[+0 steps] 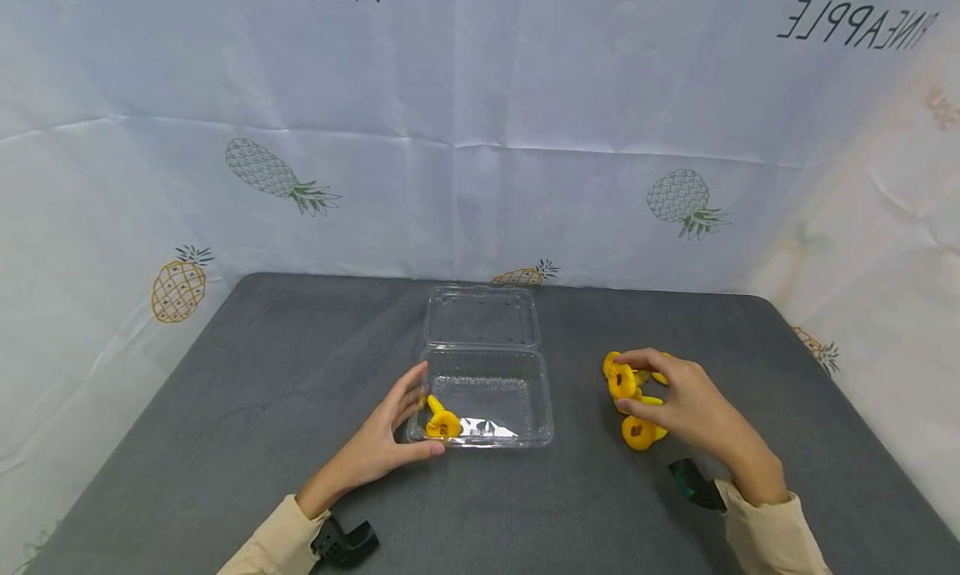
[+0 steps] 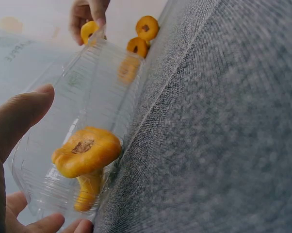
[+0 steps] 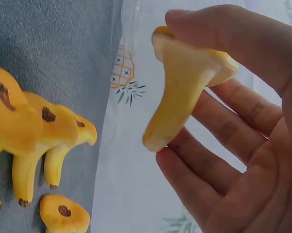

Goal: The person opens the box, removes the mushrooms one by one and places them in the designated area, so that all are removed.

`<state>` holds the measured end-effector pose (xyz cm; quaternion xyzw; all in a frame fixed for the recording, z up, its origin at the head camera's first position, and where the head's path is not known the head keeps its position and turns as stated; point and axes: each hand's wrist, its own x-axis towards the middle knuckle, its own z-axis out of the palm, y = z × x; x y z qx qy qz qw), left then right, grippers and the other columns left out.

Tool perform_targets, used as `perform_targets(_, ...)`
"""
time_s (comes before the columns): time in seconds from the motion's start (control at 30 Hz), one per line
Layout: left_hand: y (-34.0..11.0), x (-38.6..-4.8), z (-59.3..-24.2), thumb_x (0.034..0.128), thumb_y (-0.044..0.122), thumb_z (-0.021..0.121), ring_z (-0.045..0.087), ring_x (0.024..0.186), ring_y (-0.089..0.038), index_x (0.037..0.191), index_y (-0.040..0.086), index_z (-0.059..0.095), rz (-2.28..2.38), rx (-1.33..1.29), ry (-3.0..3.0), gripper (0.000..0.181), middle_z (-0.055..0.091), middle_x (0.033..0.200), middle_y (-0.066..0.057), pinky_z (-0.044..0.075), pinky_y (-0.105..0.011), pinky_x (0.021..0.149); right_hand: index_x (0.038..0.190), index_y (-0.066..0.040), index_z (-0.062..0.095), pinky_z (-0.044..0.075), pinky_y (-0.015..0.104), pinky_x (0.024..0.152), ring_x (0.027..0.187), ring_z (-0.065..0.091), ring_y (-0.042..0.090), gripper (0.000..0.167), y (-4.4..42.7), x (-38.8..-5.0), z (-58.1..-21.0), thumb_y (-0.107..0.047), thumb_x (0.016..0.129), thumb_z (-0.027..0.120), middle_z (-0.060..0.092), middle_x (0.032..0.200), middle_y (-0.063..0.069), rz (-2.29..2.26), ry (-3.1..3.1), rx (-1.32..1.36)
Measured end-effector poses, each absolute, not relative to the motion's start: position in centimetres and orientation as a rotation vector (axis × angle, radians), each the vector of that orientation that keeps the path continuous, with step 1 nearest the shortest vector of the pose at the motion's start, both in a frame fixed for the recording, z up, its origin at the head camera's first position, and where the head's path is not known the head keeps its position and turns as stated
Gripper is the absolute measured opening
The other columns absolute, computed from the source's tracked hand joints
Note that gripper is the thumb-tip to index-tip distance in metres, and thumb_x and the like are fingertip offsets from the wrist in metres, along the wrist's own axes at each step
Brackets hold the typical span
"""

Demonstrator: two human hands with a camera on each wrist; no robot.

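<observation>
A clear plastic clamshell box (image 1: 546,400) lies with its lid (image 1: 482,315) folded back. Inside its near left corner is a yellow chanterelle-like mushroom (image 2: 90,150). My left hand (image 1: 386,437) holds that corner, thumb along the front edge and fingers at the left side. To the right, my right hand (image 1: 686,400) pinches another yellow mushroom (image 3: 185,87) by thumb and fingers, cap against the thumb and stem pointing away from it. Several similar mushrooms (image 1: 638,432) lie on the table just below and beside that hand, partly hidden by it in the head view.
A dark grey cloth covers the table (image 1: 300,350). Behind it hangs a pale curtain (image 1: 480,208) printed with pineapples, close to the table's back edge. Each wrist wears a black camera mount (image 1: 345,542).
</observation>
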<state>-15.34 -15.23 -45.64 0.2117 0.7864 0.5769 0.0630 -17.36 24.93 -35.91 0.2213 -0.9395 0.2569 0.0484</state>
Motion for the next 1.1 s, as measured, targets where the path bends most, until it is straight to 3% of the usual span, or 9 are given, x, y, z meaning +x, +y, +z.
perform_targets(0.17, -15.1, -15.3, -45.6, 0.0864, 0.020, 0.078, 0.026, 0.148, -0.044, 0.160, 0.015, 0.009, 1.745, 0.616, 2.371, 0.101, 0.012, 0.166, -0.017, 0.028, -0.057, 0.117, 0.121, -0.008, 0.064, 0.057, 0.052, 0.085, 0.103, 0.065, 0.030, 0.046, 25.3, -17.4, -35.8, -0.019, 0.081, 0.083, 0.069, 0.116, 0.009, 0.812, -2.915, 0.634)
perform_targets(0.27, -15.1, -15.3, -45.5, 0.0857, 0.021, 0.079, 0.026, 0.149, -0.042, 0.161, 0.017, 0.009, 1.748, 0.593, 2.361, 0.102, 0.012, 0.167, -0.014, 0.028, -0.056, 0.118, 0.120, -0.006, 0.063, 0.056, 0.056, 0.088, 0.105, 0.065, 0.035, 0.046, 25.6, -17.5, -35.8, -0.021, 0.080, 0.083, 0.069, 0.117, 0.012, 0.818, -2.937, 0.625)
perform_targets(0.77, -15.1, -15.2, -45.2, 0.0853, 0.022, 0.079, 0.027, 0.149, -0.039, 0.161, 0.019, 0.010, 1.752, 0.593, 2.358, 0.102, 0.013, 0.167, -0.011, 0.029, -0.052, 0.119, 0.125, -0.007, 0.061, 0.053, 0.060, 0.090, 0.112, 0.062, 0.040, 0.053, 27.9, -17.8, -35.6, -0.028, 0.082, 0.082, 0.066, 0.122, 0.015, 0.825, -3.052, 0.540)
perform_targets(0.9, -15.1, -15.2, -45.2, 0.0853, 0.022, 0.079, 0.028, 0.149, -0.038, 0.161, 0.020, 0.011, 1.742, 0.587, 2.366, 0.102, 0.013, 0.167, -0.011, 0.032, -0.040, 0.121, 0.126, -0.006, 0.060, 0.052, 0.061, 0.090, 0.114, 0.061, 0.042, 0.054, 28.4, -17.8, -35.7, -0.027, 0.081, 0.082, 0.065, 0.125, 0.017, 0.824, -3.074, 0.514)
perform_targets(1.1, -15.1, -15.2, -45.3, 0.0852, 0.022, 0.079, 0.027, 0.150, -0.039, 0.160, 0.020, 0.011, 1.760, 0.593, 2.351, 0.102, 0.013, 0.167, -0.012, 0.030, -0.010, 0.113, 0.130, -0.002, 0.058, 0.052, 0.062, 0.090, 0.115, 0.059, 0.044, 0.061, 28.9, -18.0, -35.9, -0.027, 0.081, 0.083, 0.063, 0.129, 0.022, 0.800, -3.119, 0.478)
